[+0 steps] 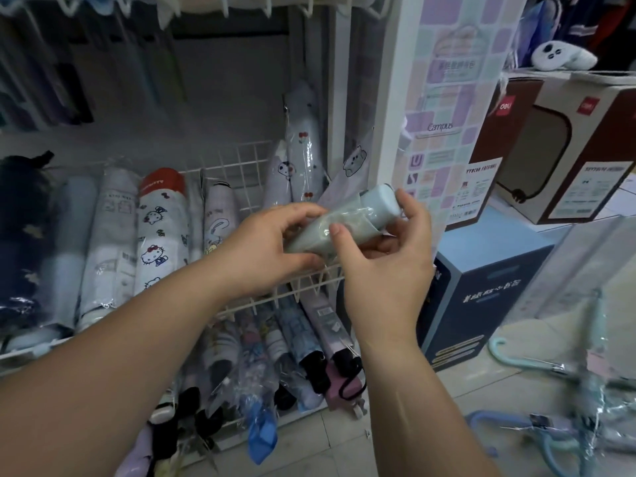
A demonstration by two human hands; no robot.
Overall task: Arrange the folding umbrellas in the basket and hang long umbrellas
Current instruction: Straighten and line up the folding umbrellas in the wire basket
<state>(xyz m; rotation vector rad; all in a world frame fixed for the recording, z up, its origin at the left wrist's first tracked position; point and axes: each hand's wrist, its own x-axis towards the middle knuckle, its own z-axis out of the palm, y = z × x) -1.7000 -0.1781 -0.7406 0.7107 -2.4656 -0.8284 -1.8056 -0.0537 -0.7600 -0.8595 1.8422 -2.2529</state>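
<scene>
Right hand: the right hand [385, 270] is closed around the pale grey-green folding umbrella in a clear plastic sleeve [344, 222], thumb across its front and fingers [413, 208] curled behind near the capped end.
Left hand: the left hand [272, 249] pinches the lower, narrower end of the same umbrella between thumb and fingers.
Held umbrella: it lies tilted, its rounded cap up and to the right, just above the front right corner of the upper white wire basket [241, 160].
Floor at right: curved pastel blue and mint handles of long umbrellas in crinkled clear wrap [537, 370] lie on the pale tiled floor; blurred, so the count is unclear.
Lower rack: below the hands, a bunch of plastic-wrapped folding umbrellas with dark handles [292, 346] leans in the lower wire shelf, one with a pink handle and black loop strap.
Upper basket: side by side lie a navy patterned umbrella [20, 242], a pale blue one [69, 249], a white one with printed labels [110, 242], and a white cartoon-cat umbrella with a red cap [160, 232].
Basket's right end: a white cherry-print umbrella [304, 146] stands nearly upright against the back corner.
Right side: a dark blue cardboard box [481, 290] sits beside the rack; behind it, brown-and-white boxes with red logos [557, 142].
Back: blurred long umbrellas hang from hooks at top left [69, 80].
</scene>
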